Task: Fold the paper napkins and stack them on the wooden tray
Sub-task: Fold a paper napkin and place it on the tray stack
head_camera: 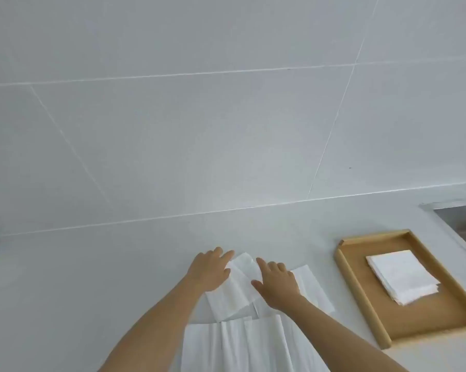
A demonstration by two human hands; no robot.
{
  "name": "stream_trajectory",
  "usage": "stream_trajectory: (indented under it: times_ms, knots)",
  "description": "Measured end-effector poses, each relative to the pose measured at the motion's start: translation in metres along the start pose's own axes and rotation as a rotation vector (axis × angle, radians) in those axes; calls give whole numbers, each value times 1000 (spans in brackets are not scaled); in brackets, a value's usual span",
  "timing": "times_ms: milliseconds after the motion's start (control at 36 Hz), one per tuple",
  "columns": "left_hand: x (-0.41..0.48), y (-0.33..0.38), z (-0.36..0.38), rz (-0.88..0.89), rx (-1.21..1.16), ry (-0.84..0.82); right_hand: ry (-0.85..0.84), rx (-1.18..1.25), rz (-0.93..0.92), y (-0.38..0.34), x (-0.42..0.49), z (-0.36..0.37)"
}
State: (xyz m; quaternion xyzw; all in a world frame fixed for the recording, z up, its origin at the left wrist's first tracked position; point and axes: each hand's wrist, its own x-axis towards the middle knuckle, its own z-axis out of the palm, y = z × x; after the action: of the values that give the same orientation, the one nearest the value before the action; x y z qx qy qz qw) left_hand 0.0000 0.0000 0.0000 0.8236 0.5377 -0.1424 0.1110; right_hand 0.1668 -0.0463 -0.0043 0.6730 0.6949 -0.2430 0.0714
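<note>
A white paper napkin (239,285) lies partly folded on the white counter, low in the middle of the view. My left hand (210,269) rests flat on its left edge with fingers spread. My right hand (276,283) presses flat on its right part, fingers apart. Neither hand grips anything. More unfolded white napkins (237,345) lie overlapping near the bottom edge, between my forearms. To the right stands the wooden tray (358,299), holding a small stack of folded napkins (402,276) in its far half.
A white tiled wall (226,103) rises behind the counter. At the far right a metal sink edge (459,218) shows beyond the tray. Bare white counter (92,264) stretches to the left of my hands.
</note>
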Motion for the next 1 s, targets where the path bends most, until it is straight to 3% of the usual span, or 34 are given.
stream_trajectory:
  times_ms: [194, 583, 806, 1000]
  knots:
    - [38, 2, 6, 93, 50, -59, -38, 96, 68, 6, 25, 4]
    - [75, 17, 12, 289, 117, -13, -19, 78, 114, 9, 50, 15]
    - [79, 29, 8, 330, 176, -47, -5, 104, 119, 9, 53, 18]
    - [77, 21, 3, 298, 123, 3, 35, 278, 141, 10, 51, 14]
